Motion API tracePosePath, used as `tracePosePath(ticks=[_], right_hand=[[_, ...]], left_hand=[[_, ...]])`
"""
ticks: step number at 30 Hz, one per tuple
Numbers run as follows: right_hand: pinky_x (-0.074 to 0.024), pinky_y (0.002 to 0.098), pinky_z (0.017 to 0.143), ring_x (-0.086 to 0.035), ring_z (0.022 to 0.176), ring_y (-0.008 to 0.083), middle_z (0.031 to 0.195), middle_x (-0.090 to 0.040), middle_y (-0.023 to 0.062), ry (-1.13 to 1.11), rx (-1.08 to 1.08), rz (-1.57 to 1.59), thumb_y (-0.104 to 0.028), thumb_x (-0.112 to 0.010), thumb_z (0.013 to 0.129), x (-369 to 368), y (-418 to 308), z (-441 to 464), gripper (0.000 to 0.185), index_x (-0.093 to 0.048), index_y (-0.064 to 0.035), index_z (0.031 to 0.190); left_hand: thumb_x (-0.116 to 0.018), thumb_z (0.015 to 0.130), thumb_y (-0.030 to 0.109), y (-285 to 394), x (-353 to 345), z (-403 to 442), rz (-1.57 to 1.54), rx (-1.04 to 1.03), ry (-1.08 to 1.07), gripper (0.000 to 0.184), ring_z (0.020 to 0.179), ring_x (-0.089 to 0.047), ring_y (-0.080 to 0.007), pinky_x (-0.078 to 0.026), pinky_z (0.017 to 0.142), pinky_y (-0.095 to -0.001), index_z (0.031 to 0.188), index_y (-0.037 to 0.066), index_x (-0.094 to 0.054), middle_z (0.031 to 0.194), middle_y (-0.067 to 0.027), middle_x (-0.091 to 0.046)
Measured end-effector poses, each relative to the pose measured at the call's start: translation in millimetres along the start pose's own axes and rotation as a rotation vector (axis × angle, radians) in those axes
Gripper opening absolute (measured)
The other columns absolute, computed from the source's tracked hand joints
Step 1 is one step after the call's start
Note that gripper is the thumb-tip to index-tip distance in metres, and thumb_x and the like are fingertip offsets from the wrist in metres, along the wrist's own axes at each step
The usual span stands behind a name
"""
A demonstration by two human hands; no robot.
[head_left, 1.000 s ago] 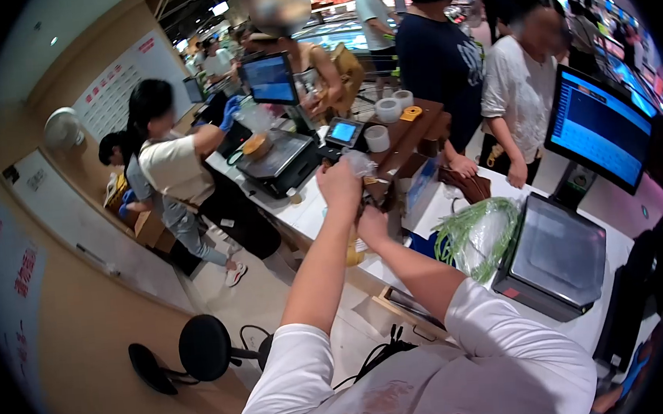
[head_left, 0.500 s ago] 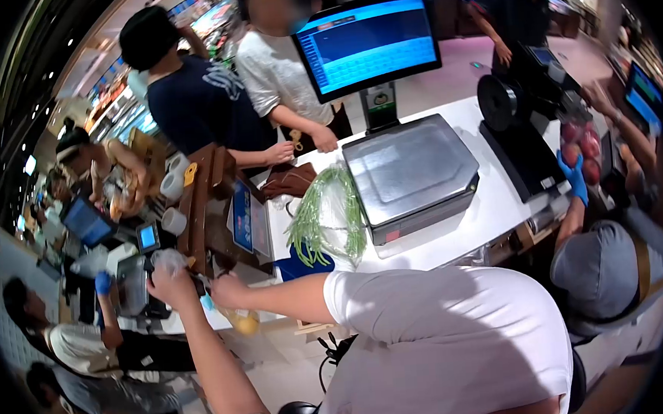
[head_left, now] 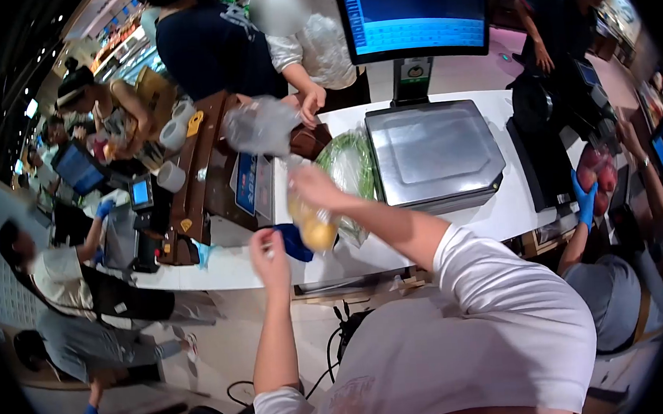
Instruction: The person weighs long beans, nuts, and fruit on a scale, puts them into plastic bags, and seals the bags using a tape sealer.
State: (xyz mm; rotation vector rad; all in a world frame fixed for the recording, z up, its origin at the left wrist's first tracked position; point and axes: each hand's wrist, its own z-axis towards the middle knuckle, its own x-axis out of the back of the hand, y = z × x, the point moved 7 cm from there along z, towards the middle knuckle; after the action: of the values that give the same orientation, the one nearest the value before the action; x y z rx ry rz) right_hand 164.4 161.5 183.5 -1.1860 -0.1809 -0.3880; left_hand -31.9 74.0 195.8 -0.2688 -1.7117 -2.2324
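Observation:
My right hand [head_left: 315,189] grips a clear plastic bag of yellow fruit [head_left: 318,235] over the counter's near side; the kind of fruit is blurred. The bag's loose, see-through top [head_left: 263,127] flares out beyond the hand. To the left and nearer me, my left hand [head_left: 270,261] is raised with fingers curled together; a small pale spot shows between them, too small to name. Just right of my right hand, a bag of long green vegetables [head_left: 353,163] lies against the metal weighing scale [head_left: 435,153]. A dark blue item [head_left: 294,243] is partly hidden behind the fruit.
A monitor [head_left: 414,13] stands behind the scale on the white counter [head_left: 471,220]. Left are a brown wooden stand [head_left: 210,169] and a blue sign [head_left: 245,182]. Customers face me across the counter. At right, a co-worker's blue-gloved hand [head_left: 584,193] holds bagged red fruit [head_left: 598,173].
Both hands have moved right, away from the wooden stand's near end. My right hand has lifted the fruit bag over the counter, and the plastic my left hand was at is out of it.

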Motion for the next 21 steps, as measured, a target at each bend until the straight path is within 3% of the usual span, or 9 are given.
tracePosePath(ticks=[3,6,8,10,14,16,18,20,21], right_hand=[[-0.0476,0.0409,0.067,-0.064,0.075,0.0313,0.076,-0.063,0.0207,0.048,0.004,-0.123,-0.027,-0.04,0.093,53,17,28,0.036,-0.061,0.0011,0.087],[-0.0472,0.0439,0.071,-0.063,0.083,0.0363,0.083,-0.064,0.0222,0.119,-0.074,-0.236,-0.032,-0.04,0.093,90,22,46,0.039,-0.06,0.0007,0.092],[-0.047,0.0523,0.07,-0.061,0.082,0.0433,0.083,-0.065,0.0224,0.218,-0.052,-0.333,-0.029,-0.045,0.09,105,35,63,0.031,-0.062,-0.0043,0.091],[-0.0479,0.0516,0.071,-0.061,0.084,0.0434,0.088,-0.065,0.0222,0.035,-0.051,-0.277,-0.028,-0.046,0.089,108,52,82,0.028,-0.063,-0.0052,0.092],[-0.0504,0.0488,0.071,-0.062,0.083,0.0423,0.086,-0.065,0.0223,0.275,0.066,-0.359,-0.027,-0.05,0.086,124,66,107,0.027,-0.067,-0.0064,0.088],[-0.0499,0.0503,0.074,-0.063,0.084,0.0414,0.086,-0.066,0.0226,0.32,0.043,-0.418,-0.027,-0.052,0.086,140,36,114,0.027,-0.066,-0.0036,0.088],[-0.0493,0.0502,0.076,-0.063,0.086,0.0401,0.089,-0.066,0.0216,0.381,-0.054,-0.532,-0.024,-0.054,0.085,154,8,120,0.025,-0.066,-0.003,0.091],[-0.0469,0.0506,0.082,-0.061,0.096,0.0374,0.102,-0.064,0.0205,0.684,0.225,-0.643,-0.024,-0.057,0.084,166,-47,85,0.027,-0.062,-0.0034,0.101],[-0.0441,0.0505,0.087,-0.056,0.104,0.0352,0.112,-0.059,0.0188,0.657,0.254,-0.638,-0.025,-0.06,0.083,156,-51,62,0.036,-0.056,-0.0041,0.112]], left_hand=[[-0.061,0.091,0.021,-146,-86,-4,-0.11,0.264,-0.15,0.02,0.064,-0.058,-0.0132,-0.047,0.06,-0.0269,0.093,0.001,-0.063,0.075,-0.0047,-0.062],[-0.065,0.087,0.026,-187,-144,-30,-0.122,0.725,-0.23,0.027,0.052,-0.055,-0.0128,-0.044,0.051,-0.0276,0.086,-0.002,-0.065,0.062,-0.0043,-0.061],[-0.068,0.085,0.031,-189,-170,-37,-0.09,0.642,-0.223,0.033,0.051,-0.055,-0.013,-0.043,0.049,-0.0291,0.083,-0.002,-0.065,0.061,-0.0043,-0.061],[-0.07,0.083,0.033,-205,-197,-41,-0.169,0.579,-0.255,0.037,0.05,-0.052,-0.0137,-0.042,0.049,-0.0299,0.081,-0.003,-0.065,0.062,-0.0036,-0.061],[-0.066,0.086,0.031,-197,-214,-45,-0.056,0.548,-0.315,0.036,0.055,-0.058,-0.0161,-0.045,0.054,-0.0312,0.078,-0.004,-0.064,0.062,-0.0073,-0.062],[-0.063,0.088,0.029,-207,-215,-48,-0.212,0.656,-0.267,0.034,0.059,-0.061,-0.0174,-0.047,0.057,-0.0316,0.076,-0.003,-0.064,0.064,-0.0087,-0.063],[-0.061,0.088,0.027,-200,-205,-41,-0.092,0.566,-0.215,0.03,0.06,-0.062,-0.0193,-0.047,0.057,-0.0323,0.078,-0.001,-0.065,0.066,-0.0098,-0.065],[-0.059,0.089,0.025,-179,-194,-34,-0.01,0.452,-0.163,0.027,0.06,-0.063,-0.0215,-0.048,0.058,-0.0335,0.08,0.0,-0.066,0.068,-0.0109,-0.065],[-0.058,0.089,0.024,-155,-188,-31,0.014,0.384,-0.137,0.026,0.06,-0.063,-0.0228,-0.048,0.058,-0.0344,0.081,0.0,-0.066,0.068,-0.0115,-0.066]])
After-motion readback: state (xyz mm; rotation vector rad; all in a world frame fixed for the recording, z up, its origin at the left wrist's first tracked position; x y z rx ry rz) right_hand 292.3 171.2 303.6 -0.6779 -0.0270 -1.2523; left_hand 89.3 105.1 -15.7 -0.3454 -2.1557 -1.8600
